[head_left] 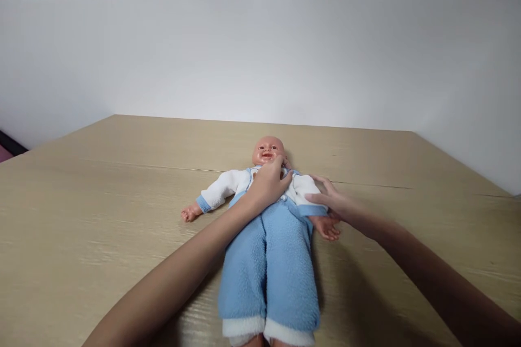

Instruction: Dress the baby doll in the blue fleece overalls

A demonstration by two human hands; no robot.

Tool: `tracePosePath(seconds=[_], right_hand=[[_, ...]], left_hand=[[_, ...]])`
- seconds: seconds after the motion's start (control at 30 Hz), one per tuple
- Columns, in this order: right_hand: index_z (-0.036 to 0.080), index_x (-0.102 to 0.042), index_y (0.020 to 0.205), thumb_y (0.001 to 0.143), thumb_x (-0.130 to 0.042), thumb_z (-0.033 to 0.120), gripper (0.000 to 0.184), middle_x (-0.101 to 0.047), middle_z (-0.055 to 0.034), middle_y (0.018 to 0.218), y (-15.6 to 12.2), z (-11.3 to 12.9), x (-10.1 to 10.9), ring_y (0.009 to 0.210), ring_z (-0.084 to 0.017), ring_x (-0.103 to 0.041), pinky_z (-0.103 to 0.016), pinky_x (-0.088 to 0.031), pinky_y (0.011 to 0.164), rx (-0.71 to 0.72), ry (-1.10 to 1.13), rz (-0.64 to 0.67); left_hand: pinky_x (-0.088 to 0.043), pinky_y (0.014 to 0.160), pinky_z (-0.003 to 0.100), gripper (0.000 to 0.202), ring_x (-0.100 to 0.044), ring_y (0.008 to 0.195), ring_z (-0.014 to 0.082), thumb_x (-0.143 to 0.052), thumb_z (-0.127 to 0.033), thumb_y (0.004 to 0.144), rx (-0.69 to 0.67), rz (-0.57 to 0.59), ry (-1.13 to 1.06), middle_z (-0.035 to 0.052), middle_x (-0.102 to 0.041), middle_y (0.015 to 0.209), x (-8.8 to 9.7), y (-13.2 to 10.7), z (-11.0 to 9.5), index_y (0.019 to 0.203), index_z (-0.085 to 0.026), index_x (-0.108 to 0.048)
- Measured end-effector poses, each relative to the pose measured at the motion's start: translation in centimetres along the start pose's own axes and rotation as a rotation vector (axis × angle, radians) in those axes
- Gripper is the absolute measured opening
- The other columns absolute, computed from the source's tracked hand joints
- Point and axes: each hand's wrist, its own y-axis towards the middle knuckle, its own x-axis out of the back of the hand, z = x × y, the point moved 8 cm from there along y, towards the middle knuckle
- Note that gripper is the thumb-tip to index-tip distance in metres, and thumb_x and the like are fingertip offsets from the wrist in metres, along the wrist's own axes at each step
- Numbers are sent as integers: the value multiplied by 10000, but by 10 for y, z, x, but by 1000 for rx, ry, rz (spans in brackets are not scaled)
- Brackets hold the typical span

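Observation:
A baby doll (pixel 268 260) lies on its back on the wooden table, head away from me. It wears fuzzy blue trousers and a white top with blue trim. My left hand (pixel 269 181) reaches across its chest and is closed on the top at the collar, just below the chin. The fingertips there are partly hidden. Beside the doll's arm on the right, my right hand (pixel 330 198) grips the white sleeve (pixel 305 191) above its blue cuff, thumb on top. The doll's other arm (pixel 222 191) stretches out to the left.
The tabletop (pixel 101 217) is light wood with seams running across it. A white partition (pixel 244 59) rises behind it and along the right side. Something dark and pink (pixel 10 146) shows at the left edge.

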Motion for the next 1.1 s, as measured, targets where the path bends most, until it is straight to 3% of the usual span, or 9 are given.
tracePosePath(seconds=[0.07, 0.13, 0.23, 0.33, 0.53, 0.7, 0.8, 0.97, 1.1], right_hand=[[349, -460, 1604, 923, -796, 536, 782, -738, -93, 1402, -26, -6, 16, 913, -249, -778, -320, -620, 624, -120, 18, 81], [306, -533, 1537, 955, -732, 549, 661, -790, -99, 1239, -47, -13, 32, 791, -232, -754, -298, -552, 534, -197, -30, 76], [243, -635, 1347, 933, -733, 568, 535, -805, -107, 1106, -63, -22, 44, 895, -275, -776, -365, -628, 710, -181, -64, -37], [259, -592, 1344, 853, -831, 544, 616, -773, -120, 1277, -71, -27, 31, 1126, -324, -765, -444, -637, 965, -114, 13, -68], [262, -621, 1269, 877, -794, 503, 491, -772, -115, 1238, -75, -28, 41, 1081, -337, -768, -491, -635, 966, -24, -144, -115], [255, -659, 1294, 932, -716, 444, 413, -761, -134, 1268, -75, -24, 58, 1122, -353, -732, -503, -608, 975, 214, -534, -195], [229, -672, 1327, 941, -692, 424, 432, -774, -147, 1250, -77, -21, 54, 1124, -373, -717, -537, -578, 1003, 312, -764, -255], [186, -559, 1535, 963, -658, 360, 606, -684, -191, 1446, -91, 11, 43, 1346, -428, -606, -623, -466, 1159, 456, -919, -452], [282, -561, 1509, 1027, -620, 329, 487, -666, -140, 1476, -96, 41, 8, 1397, -375, -586, -577, -440, 1208, 569, -695, -309]], left_hand=[[-390, 685, 339, 98, -677, 813, 224, -647, -224, 991, -16, 9, 12, 27, -728, 896, -1, 0, -2, 1085, -222, -618], [-389, 685, 340, 99, -679, 809, 225, -642, -231, 993, -23, 17, 18, 22, -720, 880, -1, 0, -3, 1088, -222, -617], [-388, 685, 342, 194, -684, 811, 236, -657, -219, 976, 8, 14, 52, 20, -715, 866, 0, -1, -2, 1158, -215, -591], [-382, 664, 344, 314, -692, 804, 256, -658, -236, 978, 48, 10, 109, 14, -708, 825, 2, -2, -2, 1263, -202, -532], [-430, 689, 356, 303, -703, 815, 265, -632, -257, 1002, 27, 37, 168, 35, -736, 874, 4, -3, -6, 1281, -206, -524], [-474, 1027, 480, 357, -666, 1177, 330, -648, -339, 1043, -83, -88, 260, 114, -756, 1123, 31, -10, -14, 1357, -193, -560], [-443, 1099, 498, 324, -631, 1219, 308, -608, -333, 1071, -133, -196, 231, 101, -726, 1244, 57, -29, -11, 1378, -230, -585], [-487, 1004, 446, 187, -621, 1111, 276, -560, -335, 1082, -86, -260, 149, 88, -690, 1193, 88, -80, 21, 1224, -234, -629], [-495, 935, 425, 219, -626, 1015, 259, -557, -432, 1091, 72, -171, 118, 65, -690, 1132, 94, -113, 50, 1183, -240, -607]])
